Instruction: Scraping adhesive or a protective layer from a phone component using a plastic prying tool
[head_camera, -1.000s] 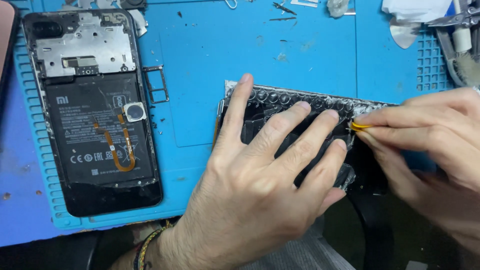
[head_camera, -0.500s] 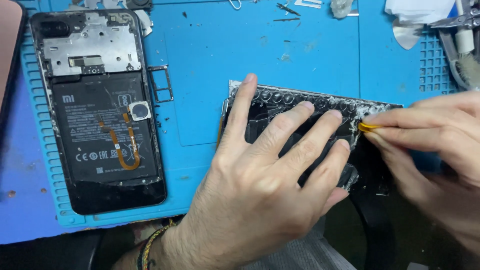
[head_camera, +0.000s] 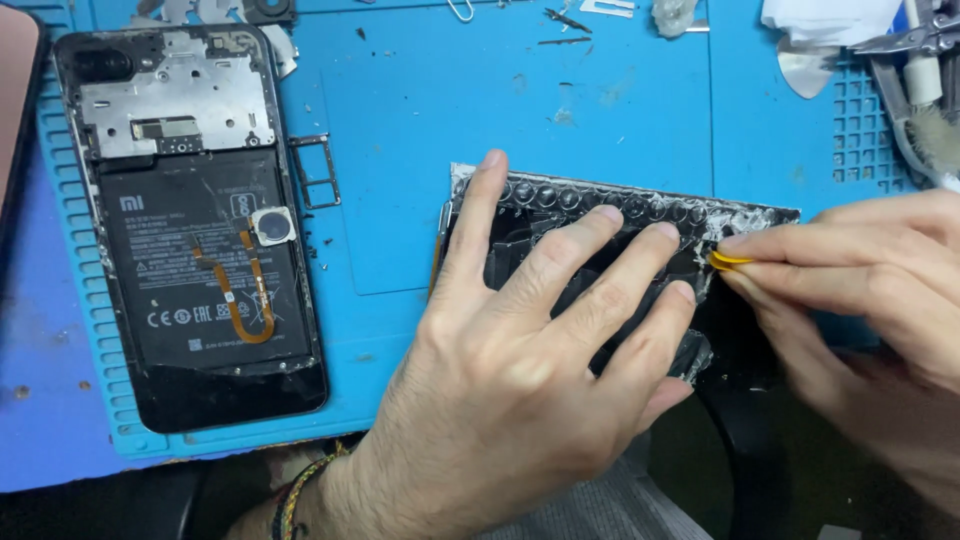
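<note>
Prying at the wrapped panel's corner

Our left hand (head_camera: 520, 370) lay spread flat on the bubble-wrapped dark panel (head_camera: 560, 235) at the blue mat's (head_camera: 560, 100) near edge; our right hand (head_camera: 860, 290) pinched a yellow pick (head_camera: 728, 260) at its corner. We judged a slip could crack it.

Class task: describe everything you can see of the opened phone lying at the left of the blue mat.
The opened phone lies flat, back cover off, lengthwise on the blue mat, touched by neither hand. A silvery metal shield covers its upper part; below sits a black battery crossed by an orange ribbon cable ending in a small round part. Its dark bottom edge looks scuffed.
</note>
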